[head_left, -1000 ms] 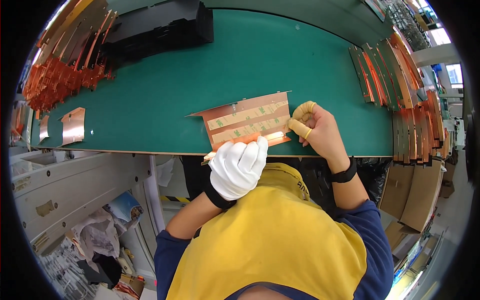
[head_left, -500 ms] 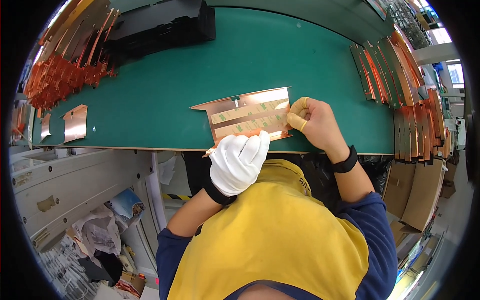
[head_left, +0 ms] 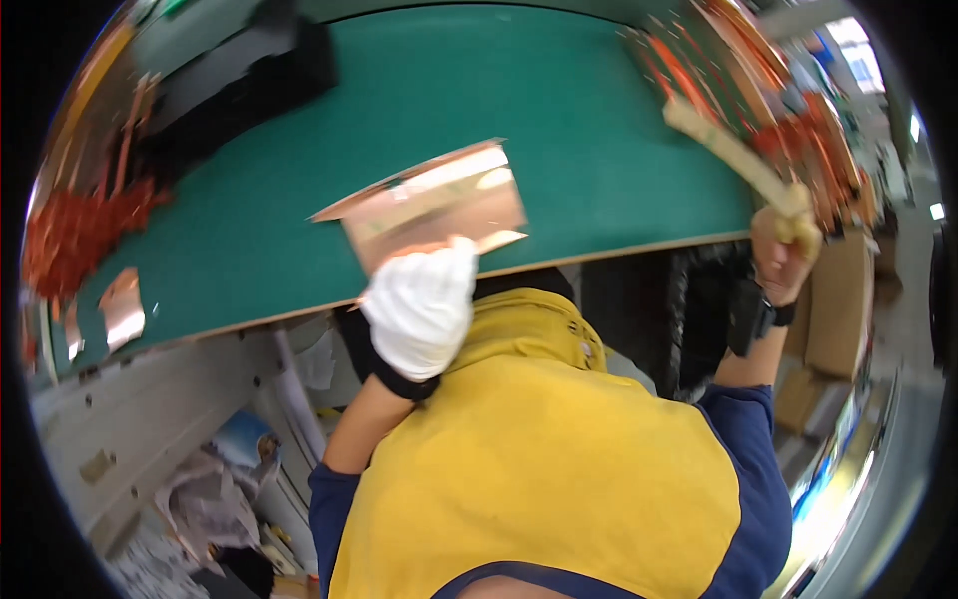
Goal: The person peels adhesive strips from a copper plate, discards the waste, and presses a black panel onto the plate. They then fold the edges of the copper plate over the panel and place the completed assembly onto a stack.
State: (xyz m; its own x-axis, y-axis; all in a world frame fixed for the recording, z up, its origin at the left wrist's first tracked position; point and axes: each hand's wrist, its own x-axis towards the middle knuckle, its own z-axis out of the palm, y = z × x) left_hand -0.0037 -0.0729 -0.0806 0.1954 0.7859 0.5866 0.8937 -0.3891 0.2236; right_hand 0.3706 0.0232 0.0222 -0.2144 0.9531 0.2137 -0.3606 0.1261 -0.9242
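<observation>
A shiny copper sheet part (head_left: 486, 212) with bent edges lies tilted near the front edge of the green table. One pale backing strip (head_left: 431, 207) runs along its upper half; the lower band shows bare, blurred copper. My left hand (head_left: 419, 307), in a white glove, is closed over the part's near edge, its fingertips hidden in the blur. Out past the table's right front corner, my right hand (head_left: 781, 262), with yellow finger cots, pinches the end of a long peeled backing strip (head_left: 731, 152). That strip points up and left over the table.
Black stacked parts (head_left: 244, 95) stand at the back left, beside upright copper parts (head_left: 85, 235). Two small copper pieces (head_left: 122, 309) lie at the left front. More copper parts (head_left: 813, 150) line the right side. A black plastic bag (head_left: 696, 314) hangs below the front edge.
My right hand has swung right, away from the copper part, carrying the lower backing strip peeled off it. The view has turned, so the table appears tilted. My left hand remains on the part.
</observation>
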